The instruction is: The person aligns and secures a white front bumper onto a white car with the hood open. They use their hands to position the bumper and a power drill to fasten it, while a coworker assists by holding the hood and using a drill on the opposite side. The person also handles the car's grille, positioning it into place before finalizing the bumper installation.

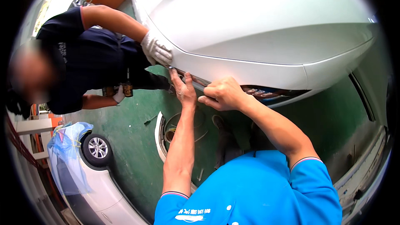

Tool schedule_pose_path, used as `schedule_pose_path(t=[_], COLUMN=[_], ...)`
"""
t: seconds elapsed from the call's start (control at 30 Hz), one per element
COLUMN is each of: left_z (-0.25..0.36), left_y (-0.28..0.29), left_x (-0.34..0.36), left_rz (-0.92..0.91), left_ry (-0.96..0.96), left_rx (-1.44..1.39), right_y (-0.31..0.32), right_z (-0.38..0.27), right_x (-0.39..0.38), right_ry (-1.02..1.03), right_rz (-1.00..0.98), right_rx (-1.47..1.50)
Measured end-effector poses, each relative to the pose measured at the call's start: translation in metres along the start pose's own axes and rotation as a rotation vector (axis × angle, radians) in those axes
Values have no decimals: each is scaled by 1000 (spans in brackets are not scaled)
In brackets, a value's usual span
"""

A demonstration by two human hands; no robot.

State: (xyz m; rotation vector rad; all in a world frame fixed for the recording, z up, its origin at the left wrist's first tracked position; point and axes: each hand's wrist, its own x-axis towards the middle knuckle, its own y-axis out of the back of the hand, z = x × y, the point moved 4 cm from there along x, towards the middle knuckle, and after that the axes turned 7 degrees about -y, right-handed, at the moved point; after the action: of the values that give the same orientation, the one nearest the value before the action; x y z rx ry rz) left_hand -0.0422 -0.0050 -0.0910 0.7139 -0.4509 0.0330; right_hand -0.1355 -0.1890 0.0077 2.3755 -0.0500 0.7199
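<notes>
A white car's hood spreads in front of me, with a dark, glossy lamp under its edge. Against the shiny trim strip below the hood, my left hand is open, its fingers stretched up along the strip. Just right of it, my right hand is curled into a fist at the car's front edge, between the strip and the lamp. Its thumb sticks out to the left; I see nothing in it, though the palm side is partly hidden.
At left a co-worker rests a gloved hand on the hood's corner; their other gloved hand holds a power tool. A curved white part and a tape roll lie on the green floor. Another car stands lower left, partly plastic-covered.
</notes>
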Motion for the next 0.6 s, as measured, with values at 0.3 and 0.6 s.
schedule_pose_path(t=[0.3, 0.6], left_z=[76, 98], left_y=[8, -17], left_x=[-38, -85], left_rz=[64, -103], left_ry=[-254, -500], left_rx=[134, 231], right_y=[33, 96], right_z=[-16, -111], right_x=[-24, 5], right_ry=[-114, 280], right_rz=[-74, 225], right_rx=[84, 365])
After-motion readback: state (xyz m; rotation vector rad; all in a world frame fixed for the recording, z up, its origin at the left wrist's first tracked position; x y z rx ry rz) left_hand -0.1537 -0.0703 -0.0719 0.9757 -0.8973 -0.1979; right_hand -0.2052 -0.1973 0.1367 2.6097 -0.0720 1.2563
